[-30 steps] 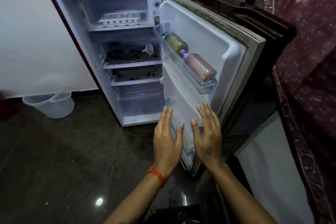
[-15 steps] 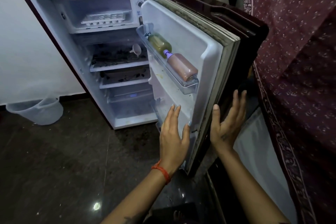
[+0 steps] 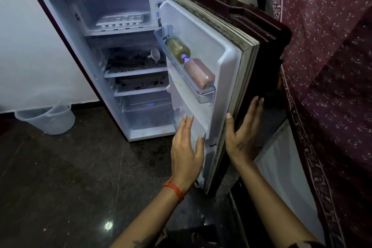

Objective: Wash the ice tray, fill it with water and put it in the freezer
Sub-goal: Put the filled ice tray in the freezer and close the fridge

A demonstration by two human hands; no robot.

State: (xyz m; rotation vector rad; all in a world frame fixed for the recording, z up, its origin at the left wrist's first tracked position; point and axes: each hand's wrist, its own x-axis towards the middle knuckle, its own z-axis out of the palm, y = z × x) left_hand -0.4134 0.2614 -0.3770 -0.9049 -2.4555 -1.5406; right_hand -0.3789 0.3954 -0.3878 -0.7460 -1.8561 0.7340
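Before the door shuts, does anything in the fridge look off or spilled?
Two bottles lie on their sides in the door rack rather than upright. A yellowish smear marks the door liner below. The ice tray sits level in the freezer.

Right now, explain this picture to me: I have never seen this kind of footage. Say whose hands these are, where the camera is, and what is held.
There is no machine: a person wears a camera on the head, looking down at their own hands. The fridge door stands open. The left hand is by its inner side, the right hand at its outer edge, both with straight fingers. Neither holds anything. The ice tray sits in the freezer compartment on top. Two bottles lie in the door shelf.
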